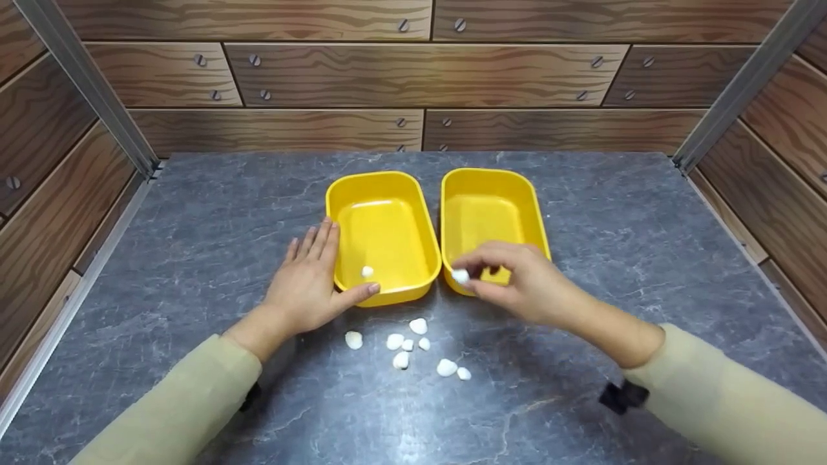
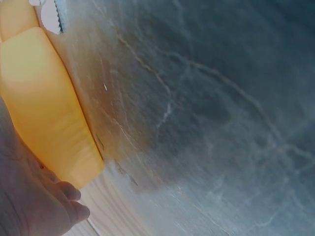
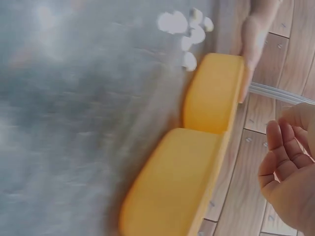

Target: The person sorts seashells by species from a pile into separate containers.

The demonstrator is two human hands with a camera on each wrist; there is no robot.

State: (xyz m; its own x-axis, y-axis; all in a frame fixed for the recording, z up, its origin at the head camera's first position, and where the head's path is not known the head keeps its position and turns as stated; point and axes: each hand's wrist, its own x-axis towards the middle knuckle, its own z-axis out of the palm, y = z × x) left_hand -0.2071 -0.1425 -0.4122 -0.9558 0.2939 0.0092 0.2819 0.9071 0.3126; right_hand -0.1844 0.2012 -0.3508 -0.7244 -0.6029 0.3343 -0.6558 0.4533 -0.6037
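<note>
Left hand [image 1: 300, 284], fingers straight, on yellow tray [image 1: 391, 239]; right hand [image 1: 531, 287] pinching white pebble [image 1: 460, 276] near other tray [image 1: 484, 216].

The blue-grey tabletop [image 1: 646, 258] is veined with pale lines like marble. On it a yellow left tray [image 1: 407, 295] stands just beside a yellow right tray [image 1: 488, 181]. On their near side lie 8 white pebbles [image 1: 446, 367]: 1 at the left, 5 grouped in the middle, 2 at the right.
</note>
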